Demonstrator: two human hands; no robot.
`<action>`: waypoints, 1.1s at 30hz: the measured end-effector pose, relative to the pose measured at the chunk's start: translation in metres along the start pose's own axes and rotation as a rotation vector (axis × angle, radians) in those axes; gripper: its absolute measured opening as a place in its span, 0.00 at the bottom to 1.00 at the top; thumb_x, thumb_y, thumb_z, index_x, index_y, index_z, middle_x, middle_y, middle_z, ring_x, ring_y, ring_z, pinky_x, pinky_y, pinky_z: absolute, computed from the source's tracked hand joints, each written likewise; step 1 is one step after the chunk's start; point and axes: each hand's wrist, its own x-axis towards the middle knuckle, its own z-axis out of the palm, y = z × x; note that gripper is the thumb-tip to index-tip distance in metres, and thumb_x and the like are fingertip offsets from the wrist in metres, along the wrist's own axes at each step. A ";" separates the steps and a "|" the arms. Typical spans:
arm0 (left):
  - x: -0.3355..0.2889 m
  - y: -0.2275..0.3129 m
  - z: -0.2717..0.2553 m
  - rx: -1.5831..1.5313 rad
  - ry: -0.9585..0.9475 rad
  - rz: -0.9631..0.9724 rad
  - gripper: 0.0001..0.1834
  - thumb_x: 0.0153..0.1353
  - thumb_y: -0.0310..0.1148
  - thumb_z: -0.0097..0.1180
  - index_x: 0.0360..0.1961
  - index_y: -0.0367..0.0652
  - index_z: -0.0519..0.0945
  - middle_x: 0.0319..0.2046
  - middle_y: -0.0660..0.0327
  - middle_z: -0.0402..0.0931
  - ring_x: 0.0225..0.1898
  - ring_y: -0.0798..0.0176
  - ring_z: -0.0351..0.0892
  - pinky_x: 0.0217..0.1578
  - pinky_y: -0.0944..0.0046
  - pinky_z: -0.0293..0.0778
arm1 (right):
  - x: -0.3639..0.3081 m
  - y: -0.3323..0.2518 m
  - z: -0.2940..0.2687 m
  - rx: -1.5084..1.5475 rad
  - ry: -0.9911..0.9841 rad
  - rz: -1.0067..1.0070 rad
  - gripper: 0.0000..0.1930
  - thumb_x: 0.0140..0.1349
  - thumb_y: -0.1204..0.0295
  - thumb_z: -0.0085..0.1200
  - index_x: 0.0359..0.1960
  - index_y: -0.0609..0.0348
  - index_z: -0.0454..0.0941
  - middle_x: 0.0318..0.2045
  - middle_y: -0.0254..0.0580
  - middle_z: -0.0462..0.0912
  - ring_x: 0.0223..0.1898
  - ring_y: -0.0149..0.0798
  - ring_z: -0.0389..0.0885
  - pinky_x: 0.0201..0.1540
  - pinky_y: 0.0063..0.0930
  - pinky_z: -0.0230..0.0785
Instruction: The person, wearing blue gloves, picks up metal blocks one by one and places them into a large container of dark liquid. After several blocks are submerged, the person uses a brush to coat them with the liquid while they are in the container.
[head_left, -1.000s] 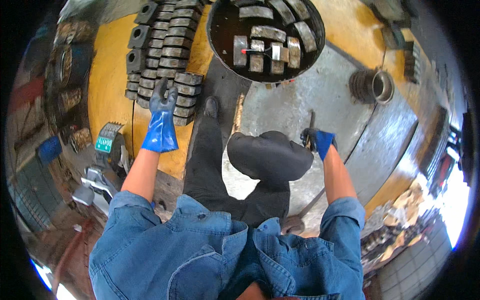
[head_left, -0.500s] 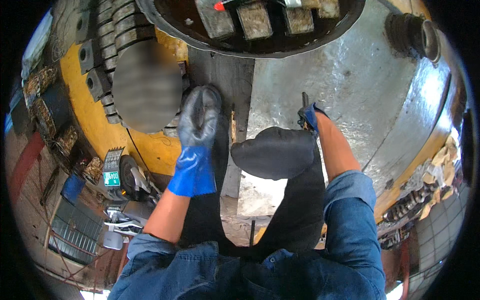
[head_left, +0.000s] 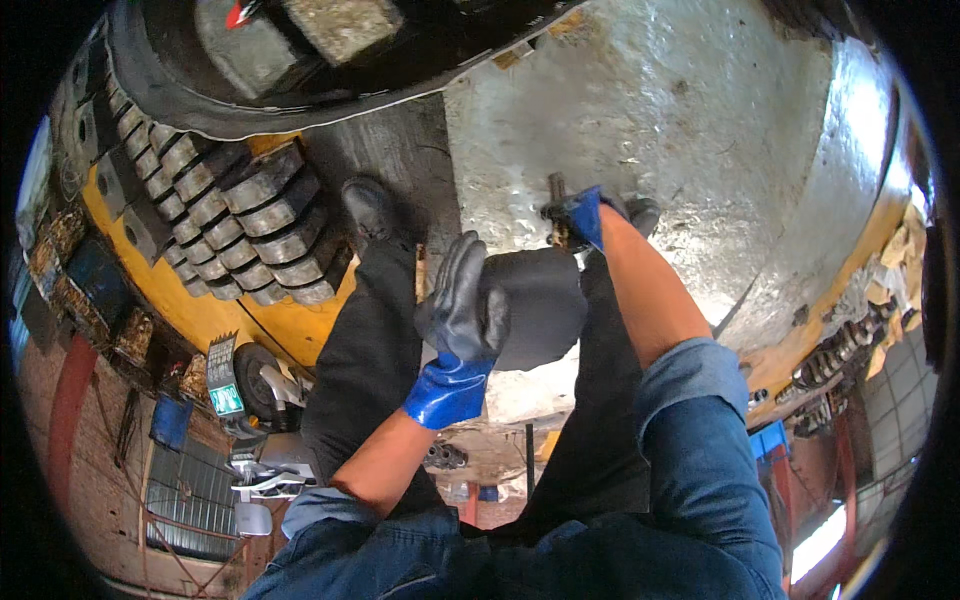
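My left hand [head_left: 462,312], in a black-and-blue glove, has its fingers stretched out. It lies over the left side of a dark, rounded, slab-like thing [head_left: 540,310] between my legs. What that thing is, I cannot tell. My right hand [head_left: 583,217], in a matching glove, is closed around a dark metal tool [head_left: 557,187] just beyond the slab's far right edge. Most of the tool's grip is hidden by the glove. A narrow wooden-looking piece [head_left: 420,272] shows at the slab's left, by my left fingertips.
Ridged metal blocks [head_left: 240,225] stand stacked on a yellow surface at the left. A large dark round pan [head_left: 400,112] holding block-shaped pieces fills the far left. A worn metal sheet [head_left: 640,120] spreads ahead and right. A parked motorbike [head_left: 265,400] is at lower left.
My left hand has moved right and nearer, from over my left foot to the dark slab, its fingers now straight. My right hand still grips the tool. The whole view has shifted.
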 end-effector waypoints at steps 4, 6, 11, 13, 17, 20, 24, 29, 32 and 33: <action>-0.021 0.012 0.035 -0.020 -0.039 0.136 0.25 0.69 0.37 0.51 0.62 0.33 0.72 0.61 0.37 0.71 0.64 0.33 0.70 0.66 0.41 0.63 | -0.046 0.036 -0.019 0.751 0.215 -0.676 0.15 0.67 0.57 0.57 0.35 0.57 0.79 0.27 0.43 0.83 0.23 0.41 0.81 0.26 0.35 0.76; -0.042 0.022 0.049 -0.009 -0.120 0.089 0.24 0.68 0.37 0.51 0.61 0.34 0.73 0.61 0.36 0.71 0.64 0.32 0.70 0.66 0.38 0.62 | -0.064 0.051 -0.037 0.621 0.363 -0.625 0.16 0.67 0.56 0.58 0.38 0.58 0.79 0.28 0.43 0.83 0.25 0.40 0.82 0.28 0.32 0.76; -0.115 0.043 0.058 -0.008 -0.260 -0.053 0.24 0.66 0.34 0.52 0.61 0.34 0.72 0.64 0.37 0.68 0.66 0.31 0.66 0.67 0.37 0.60 | -0.082 0.167 -0.007 0.984 0.571 -0.809 0.23 0.73 0.52 0.48 0.57 0.58 0.73 0.46 0.44 0.84 0.38 0.40 0.83 0.42 0.37 0.77; -0.146 0.053 0.046 0.028 -0.312 -0.145 0.25 0.65 0.32 0.53 0.61 0.33 0.71 0.64 0.36 0.67 0.67 0.30 0.65 0.67 0.37 0.59 | -0.084 0.218 0.033 0.983 0.720 -0.779 0.25 0.74 0.53 0.48 0.62 0.58 0.71 0.53 0.49 0.81 0.47 0.43 0.82 0.49 0.35 0.75; -0.201 0.082 0.007 0.082 -0.264 -0.284 0.26 0.63 0.29 0.55 0.63 0.34 0.71 0.66 0.35 0.64 0.66 0.27 0.63 0.67 0.35 0.59 | -0.125 0.305 0.118 0.767 0.847 -0.959 0.26 0.76 0.59 0.47 0.67 0.64 0.64 0.63 0.57 0.72 0.62 0.52 0.75 0.64 0.42 0.69; -0.221 0.104 -0.025 0.208 -0.368 -0.364 0.26 0.66 0.32 0.52 0.63 0.32 0.68 0.68 0.36 0.62 0.69 0.30 0.60 0.68 0.38 0.58 | -0.185 0.349 0.161 0.683 0.806 -0.929 0.26 0.76 0.63 0.46 0.68 0.68 0.62 0.65 0.62 0.69 0.66 0.54 0.70 0.71 0.48 0.61; -0.190 0.110 -0.034 0.188 -0.302 -0.201 0.27 0.62 0.28 0.53 0.63 0.34 0.70 0.65 0.36 0.65 0.67 0.30 0.62 0.68 0.38 0.57 | -0.233 0.327 0.141 0.598 0.840 -1.063 0.25 0.77 0.64 0.46 0.68 0.67 0.62 0.65 0.57 0.70 0.66 0.51 0.70 0.69 0.42 0.63; -0.079 0.082 -0.022 0.273 0.036 0.054 0.29 0.64 0.30 0.52 0.67 0.35 0.68 0.67 0.37 0.64 0.69 0.32 0.61 0.68 0.39 0.59 | -0.205 0.151 0.034 0.105 1.081 -1.389 0.20 0.69 0.72 0.54 0.61 0.64 0.73 0.54 0.49 0.79 0.53 0.42 0.78 0.58 0.33 0.71; -0.014 0.063 -0.035 0.342 0.244 0.167 0.28 0.66 0.30 0.50 0.67 0.34 0.68 0.67 0.37 0.64 0.69 0.34 0.62 0.69 0.42 0.59 | -0.180 0.081 0.016 -0.534 1.033 -0.951 0.21 0.70 0.60 0.48 0.60 0.57 0.77 0.60 0.51 0.78 0.60 0.49 0.75 0.66 0.43 0.62; 0.003 0.058 -0.045 0.340 0.263 0.153 0.28 0.67 0.30 0.49 0.67 0.33 0.67 0.67 0.37 0.64 0.70 0.35 0.62 0.69 0.43 0.58 | -0.169 0.060 0.009 -0.799 0.950 -0.814 0.23 0.72 0.55 0.45 0.59 0.55 0.79 0.61 0.51 0.78 0.62 0.48 0.74 0.68 0.45 0.59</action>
